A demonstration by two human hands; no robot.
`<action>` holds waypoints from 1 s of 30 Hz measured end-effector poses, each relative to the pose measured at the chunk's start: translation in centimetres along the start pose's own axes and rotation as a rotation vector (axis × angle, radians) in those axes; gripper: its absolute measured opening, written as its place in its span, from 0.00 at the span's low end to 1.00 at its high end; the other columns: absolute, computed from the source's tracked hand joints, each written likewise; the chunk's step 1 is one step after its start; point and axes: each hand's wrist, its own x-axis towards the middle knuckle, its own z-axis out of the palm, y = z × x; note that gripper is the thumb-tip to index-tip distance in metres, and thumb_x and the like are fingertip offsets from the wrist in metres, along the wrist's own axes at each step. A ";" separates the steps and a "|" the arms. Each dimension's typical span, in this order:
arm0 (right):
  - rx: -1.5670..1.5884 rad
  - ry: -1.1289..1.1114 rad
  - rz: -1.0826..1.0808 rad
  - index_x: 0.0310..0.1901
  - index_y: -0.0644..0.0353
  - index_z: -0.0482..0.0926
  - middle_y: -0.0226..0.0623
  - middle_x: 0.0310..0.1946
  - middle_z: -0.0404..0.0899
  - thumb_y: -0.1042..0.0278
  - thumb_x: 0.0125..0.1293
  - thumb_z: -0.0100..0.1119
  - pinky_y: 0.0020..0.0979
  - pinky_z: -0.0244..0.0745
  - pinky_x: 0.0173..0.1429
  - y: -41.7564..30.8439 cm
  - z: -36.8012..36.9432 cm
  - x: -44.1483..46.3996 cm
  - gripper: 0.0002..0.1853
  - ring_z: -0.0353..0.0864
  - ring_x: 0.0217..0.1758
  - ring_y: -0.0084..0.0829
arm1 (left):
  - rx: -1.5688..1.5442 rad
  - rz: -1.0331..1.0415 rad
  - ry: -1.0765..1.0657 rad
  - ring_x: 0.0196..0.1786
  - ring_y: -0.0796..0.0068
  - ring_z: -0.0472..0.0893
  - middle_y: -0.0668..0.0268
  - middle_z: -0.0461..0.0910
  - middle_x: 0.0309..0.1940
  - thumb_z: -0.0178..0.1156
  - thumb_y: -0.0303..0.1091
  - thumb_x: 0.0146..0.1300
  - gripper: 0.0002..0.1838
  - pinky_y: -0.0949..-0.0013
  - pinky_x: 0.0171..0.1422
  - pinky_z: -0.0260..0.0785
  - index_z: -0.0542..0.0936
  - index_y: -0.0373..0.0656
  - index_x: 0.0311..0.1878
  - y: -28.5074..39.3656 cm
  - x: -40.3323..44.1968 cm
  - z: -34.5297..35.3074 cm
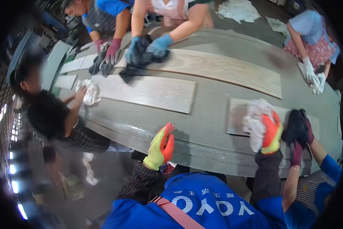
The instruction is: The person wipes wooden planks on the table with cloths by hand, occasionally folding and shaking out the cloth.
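My right hand (271, 131), in an orange and yellow work glove, is closed on a crumpled white rag (254, 124). The rag lies against a pale wood-grain plank (237, 110) at the right of the table and covers part of it. My left hand (162, 148), gloved the same way, is raised by the near table edge. Its fingers point upward, a little curved, with the thumb apart and nothing visible in the grasp. A longer plank (156, 93) lies beyond it.
The conveyor-like grey table (213, 118) carries another long plank (225, 68) and several smaller boards. A co-worker's maroon gloves (296, 152) press a dark cloth (295, 126) close to my right hand. Other people wipe with cloths along the far and left sides.
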 end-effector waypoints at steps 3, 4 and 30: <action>0.004 0.097 0.012 0.64 0.68 0.81 0.40 0.53 0.87 0.72 0.71 0.67 0.32 0.82 0.59 0.0 -4.4 0.0 0.21 0.87 0.54 0.31 | 0.009 0.011 0.130 0.64 0.55 0.85 0.47 0.85 0.60 0.61 0.18 0.72 0.23 0.60 0.67 0.77 0.77 0.32 0.70 -1.5 0.9 0.3; -0.020 0.161 0.006 0.64 0.68 0.81 0.41 0.54 0.87 0.72 0.71 0.67 0.33 0.83 0.59 0.1 -5.8 -0.3 0.22 0.87 0.54 0.31 | 0.045 0.013 0.170 0.63 0.53 0.85 0.47 0.85 0.59 0.62 0.19 0.71 0.23 0.59 0.67 0.77 0.77 0.31 0.69 -1.9 1.1 -0.2; 0.352 0.096 0.166 0.55 0.63 0.82 0.41 0.54 0.85 0.57 0.80 0.52 0.40 0.80 0.68 14.5 -12.3 11.4 0.18 0.83 0.61 0.35 | 0.735 0.157 -0.175 0.77 0.33 0.65 0.43 0.69 0.75 0.65 0.37 0.70 0.30 0.37 0.81 0.53 0.76 0.41 0.74 -6.1 8.6 3.1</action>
